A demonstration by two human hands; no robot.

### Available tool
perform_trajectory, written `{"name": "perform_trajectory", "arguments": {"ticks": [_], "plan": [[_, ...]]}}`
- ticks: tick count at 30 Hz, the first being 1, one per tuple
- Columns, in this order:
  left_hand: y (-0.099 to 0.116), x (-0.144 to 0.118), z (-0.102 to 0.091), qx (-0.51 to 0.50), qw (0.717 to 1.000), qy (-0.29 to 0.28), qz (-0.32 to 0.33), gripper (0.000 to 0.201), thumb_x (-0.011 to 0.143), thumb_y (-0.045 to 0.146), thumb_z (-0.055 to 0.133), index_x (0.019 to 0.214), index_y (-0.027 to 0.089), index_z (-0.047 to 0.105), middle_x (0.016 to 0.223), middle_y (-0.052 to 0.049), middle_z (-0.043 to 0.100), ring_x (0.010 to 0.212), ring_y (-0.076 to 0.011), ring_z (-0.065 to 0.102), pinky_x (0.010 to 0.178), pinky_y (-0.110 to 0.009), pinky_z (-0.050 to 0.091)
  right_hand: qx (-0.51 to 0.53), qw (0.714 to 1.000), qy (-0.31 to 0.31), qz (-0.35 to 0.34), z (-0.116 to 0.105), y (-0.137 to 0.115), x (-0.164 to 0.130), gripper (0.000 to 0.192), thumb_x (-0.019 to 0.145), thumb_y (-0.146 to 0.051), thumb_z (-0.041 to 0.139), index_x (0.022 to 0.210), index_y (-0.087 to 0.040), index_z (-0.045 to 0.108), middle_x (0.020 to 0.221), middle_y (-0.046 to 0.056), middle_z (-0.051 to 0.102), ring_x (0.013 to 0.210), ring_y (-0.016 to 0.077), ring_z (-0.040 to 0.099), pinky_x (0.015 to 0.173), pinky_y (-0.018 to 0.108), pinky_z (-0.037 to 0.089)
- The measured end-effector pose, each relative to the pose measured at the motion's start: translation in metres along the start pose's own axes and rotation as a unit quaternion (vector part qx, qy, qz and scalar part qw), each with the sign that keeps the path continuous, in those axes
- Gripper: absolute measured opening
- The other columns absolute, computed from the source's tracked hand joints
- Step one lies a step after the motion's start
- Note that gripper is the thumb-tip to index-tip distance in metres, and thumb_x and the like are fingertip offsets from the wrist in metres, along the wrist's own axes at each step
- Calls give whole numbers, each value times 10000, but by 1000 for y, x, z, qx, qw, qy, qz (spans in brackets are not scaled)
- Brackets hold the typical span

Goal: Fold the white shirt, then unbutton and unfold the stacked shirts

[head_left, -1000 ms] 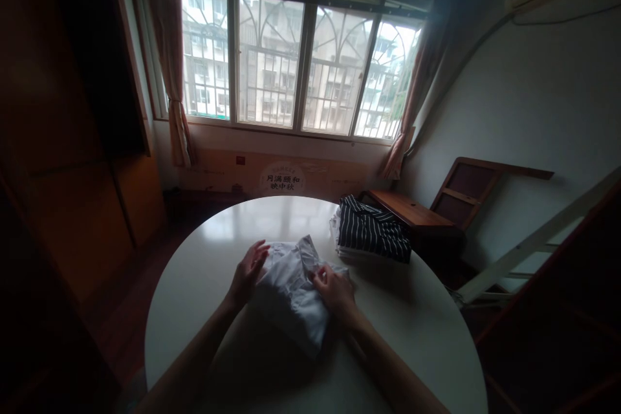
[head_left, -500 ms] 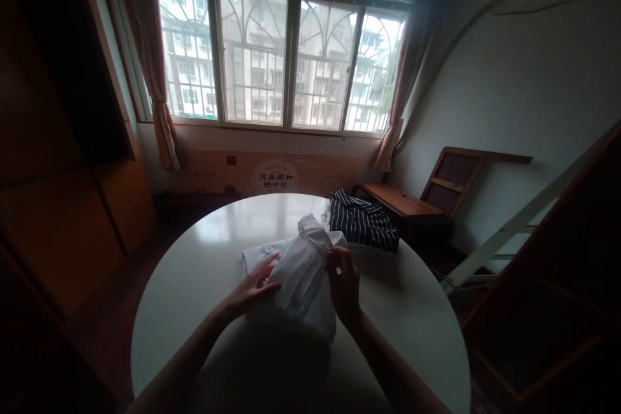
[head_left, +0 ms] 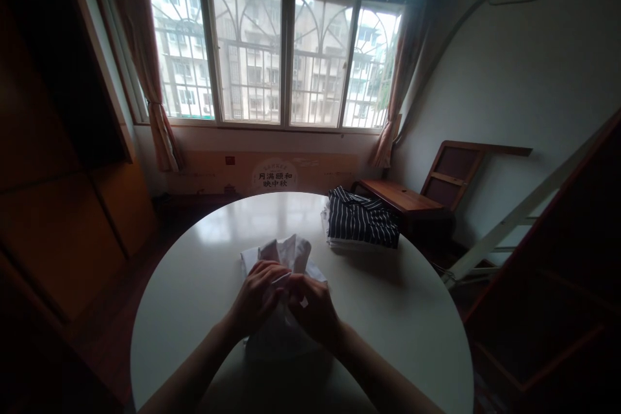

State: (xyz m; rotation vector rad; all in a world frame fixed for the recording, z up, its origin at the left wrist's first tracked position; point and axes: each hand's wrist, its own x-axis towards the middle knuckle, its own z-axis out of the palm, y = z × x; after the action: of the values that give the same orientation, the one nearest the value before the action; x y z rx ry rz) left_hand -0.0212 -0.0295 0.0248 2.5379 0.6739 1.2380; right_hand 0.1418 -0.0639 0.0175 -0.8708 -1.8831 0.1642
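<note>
A white garment (head_left: 286,255) lies bunched on the round white table (head_left: 194,284), in front of me. My left hand (head_left: 257,297) and my right hand (head_left: 310,307) rest side by side on top of it, fingers curled into the cloth near its middle. The near part of the garment is hidden under both hands. A folded dark shirt with white stripes (head_left: 361,225) lies on a thin white stack at the table's far right, apart from my hands.
A wooden bench (head_left: 402,202) and a leaning wooden frame (head_left: 466,174) stand past the table at the right. A white slanted rail (head_left: 528,213) crosses the right side. Barred windows (head_left: 272,58) with curtains face me; a wooden cabinet (head_left: 63,207) fills the left.
My right hand brought the raised fold of the white garment down and toward me. My left hand moved in from the cloth's left edge; both hands now meet on top of it.
</note>
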Motion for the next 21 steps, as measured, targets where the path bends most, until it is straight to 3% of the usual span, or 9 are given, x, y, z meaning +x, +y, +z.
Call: {"name": "perform_trajectory", "arguments": {"ticks": [3,9,13,17,21], "plan": [[-2,0,3,-29,996,-29,-76,222,809,271,487,984,166,574,939,-79,623,916,-218,533,856,-382,400,1,1000,-20,22,-4,-4,2,26,767,-170,477,746,-180,488,616,-31,482,536,86,445,533,200,350],[-13,-3,8,-62,982,-56,-168,167,771,308,521,777,147,567,754,-44,583,738,-182,526,672,-304,441,-17,991,-46,123,0,2,3,166,752,-294,585,701,-180,475,605,-41,509,525,84,472,523,193,342],[-16,-4,9,-51,981,-80,-168,34,725,185,520,742,156,525,756,-23,552,735,-163,503,660,-278,428,-7,984,-49,169,6,5,2,141,766,-263,568,699,-182,474,590,-49,500,520,81,476,510,184,342],[-17,-4,8,-39,984,-87,-149,79,683,115,511,739,166,490,754,-9,529,760,-162,493,682,-274,417,3,984,-53,169,8,9,1,56,748,-190,558,743,-187,502,622,-41,527,551,92,497,523,187,365],[-18,-6,9,-25,985,-86,-149,80,688,120,512,742,172,484,757,-10,529,768,-166,494,689,-277,415,4,984,-60,167,10,12,0,96,727,-154,549,810,-190,515,665,-26,559,594,112,525,555,206,391]]}}
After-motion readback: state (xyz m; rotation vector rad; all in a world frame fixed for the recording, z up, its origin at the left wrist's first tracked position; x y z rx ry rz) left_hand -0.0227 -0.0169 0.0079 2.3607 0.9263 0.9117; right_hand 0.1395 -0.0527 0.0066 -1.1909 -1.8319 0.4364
